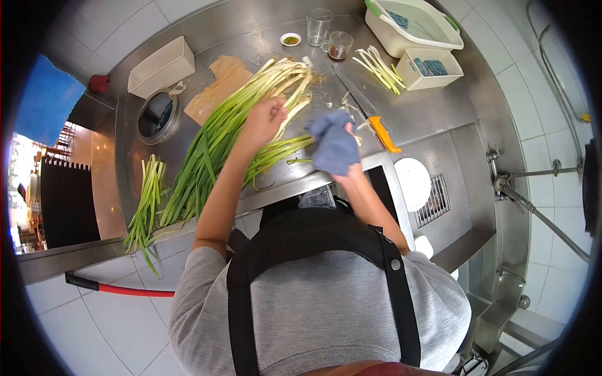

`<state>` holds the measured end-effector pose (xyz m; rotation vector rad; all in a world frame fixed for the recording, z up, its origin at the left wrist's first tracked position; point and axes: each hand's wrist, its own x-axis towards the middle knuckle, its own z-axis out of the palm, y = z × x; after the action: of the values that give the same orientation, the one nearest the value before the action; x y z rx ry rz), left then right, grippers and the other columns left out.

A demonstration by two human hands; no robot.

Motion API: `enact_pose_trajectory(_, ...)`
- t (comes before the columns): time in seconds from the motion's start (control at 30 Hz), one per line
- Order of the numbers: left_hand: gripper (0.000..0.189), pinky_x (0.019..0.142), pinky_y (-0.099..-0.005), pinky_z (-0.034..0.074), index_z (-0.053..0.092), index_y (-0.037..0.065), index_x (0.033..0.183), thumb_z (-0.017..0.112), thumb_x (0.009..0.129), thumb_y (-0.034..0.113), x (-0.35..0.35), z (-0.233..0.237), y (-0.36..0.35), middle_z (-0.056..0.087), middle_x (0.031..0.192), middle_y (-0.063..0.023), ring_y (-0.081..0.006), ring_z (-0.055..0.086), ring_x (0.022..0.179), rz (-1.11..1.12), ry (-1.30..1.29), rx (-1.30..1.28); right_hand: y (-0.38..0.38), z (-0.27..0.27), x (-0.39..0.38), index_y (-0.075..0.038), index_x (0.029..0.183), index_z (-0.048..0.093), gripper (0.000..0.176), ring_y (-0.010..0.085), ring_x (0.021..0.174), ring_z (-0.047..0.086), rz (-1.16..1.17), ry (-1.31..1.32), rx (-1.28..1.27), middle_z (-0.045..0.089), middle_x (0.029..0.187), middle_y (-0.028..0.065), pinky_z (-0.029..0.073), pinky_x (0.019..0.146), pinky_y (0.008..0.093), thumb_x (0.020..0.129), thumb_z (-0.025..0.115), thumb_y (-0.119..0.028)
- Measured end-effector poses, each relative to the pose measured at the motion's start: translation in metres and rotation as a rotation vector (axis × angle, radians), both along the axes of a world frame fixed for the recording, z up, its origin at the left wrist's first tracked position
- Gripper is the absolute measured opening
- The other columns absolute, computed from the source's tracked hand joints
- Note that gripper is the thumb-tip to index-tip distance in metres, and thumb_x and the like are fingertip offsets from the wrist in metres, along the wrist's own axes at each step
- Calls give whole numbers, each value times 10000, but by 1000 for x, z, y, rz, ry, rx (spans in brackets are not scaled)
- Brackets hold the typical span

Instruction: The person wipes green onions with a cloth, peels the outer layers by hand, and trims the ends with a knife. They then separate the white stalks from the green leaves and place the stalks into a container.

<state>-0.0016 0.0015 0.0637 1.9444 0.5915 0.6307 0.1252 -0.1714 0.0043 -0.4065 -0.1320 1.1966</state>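
A large pile of long green onions (213, 138) lies across the steel counter, white root ends pointing away from me. Over the upper part of the pile is my left hand (266, 119), its fingers curled together; whether anything is pinched in them is hidden. My right hand (352, 164) grips a crumpled blue-grey cloth (335, 144), slightly blurred, just right of the pile. Close to the cloth, a knife with an orange handle (384, 133) rests with its blade pointing away. Onion roots and scraps lie around the blade.
Smaller bunches of green onions lie at left (147, 194) and at back right (381, 70). Behind stand a sauce dish (290, 39), a glass (319, 26) and a cup (339, 46). A tub (411, 39) is at back right; a white plate (412, 185) sits by the sink grate (434, 202).
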Motion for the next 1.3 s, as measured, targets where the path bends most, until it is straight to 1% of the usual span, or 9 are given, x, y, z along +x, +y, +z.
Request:
enact_pose_trajectory(0.1,202,710,-263,467,605,-31,995,599,835,93,-6,13,-30,650,844,-96,-132,618,809,-22,-25,-282,35,48,-38,-79,1117,522,436,191,894,582,51,85,-102,597,997,62,489,798,330,901,498,-457)
enact_pose_trajectory(0.2,301,730,-296,480,641,-17,950,679,653,4,-15,5,-38,664,883,-119,-181,631,770,14,-151,235,55,42,-46,-72,1037,563,331,167,804,613,29,-30,-136,627,911,56,518,714,322,856,626,-342)
enact_pose_trajectory(0.33,250,712,-289,482,647,-19,935,675,693,33,-34,8,-49,668,854,-125,-173,631,763,176,-101,248,70,57,-46,-74,968,565,227,170,730,622,73,-124,-178,628,852,60,532,626,313,856,642,-256)
enact_pose_trajectory(0.43,158,708,-322,493,652,-16,906,635,754,25,-61,37,-62,650,825,-186,-273,651,751,372,-57,300,80,86,-26,-74,985,559,239,188,748,621,77,-97,-189,622,862,65,536,647,324,874,609,-280)
enact_pose_trajectory(0.6,127,655,-268,501,658,-32,880,643,817,77,-145,77,-73,669,768,-128,-176,643,667,492,107,180,107,41,90,-52,1077,528,423,257,850,626,39,-201,239,618,942,118,550,723,378,918,456,-437)
enact_pose_trajectory(0.7,135,564,-195,442,651,-33,917,617,852,81,-166,80,-70,638,732,-50,-69,576,626,609,-62,2,95,63,72,-37,1105,508,427,269,869,626,-60,-186,28,614,939,131,551,757,391,916,474,-419)
enact_pose_trajectory(0.93,151,493,-176,445,624,-35,919,632,856,101,-128,65,-55,629,728,-45,-59,565,575,710,-279,-198,78,52,-40,-24,1281,388,595,315,1111,546,483,-99,-69,544,1191,213,481,910,397,914,424,-490)
enact_pose_trajectory(1.13,89,574,-186,455,606,-35,895,623,847,38,-93,28,-65,640,795,-56,-53,562,634,575,-199,-95,70,65,-92,-52,1110,527,406,177,910,622,520,-173,-138,624,1019,90,521,768,328,907,527,-402)
enact_pose_trajectory(1.3,43,639,-184,444,602,-45,872,603,842,-14,-95,28,-87,633,789,-35,-44,560,722,487,-38,23,80,75,-58,-48,1068,539,321,184,785,639,393,-209,-349,636,947,81,530,685,324,897,573,-319)
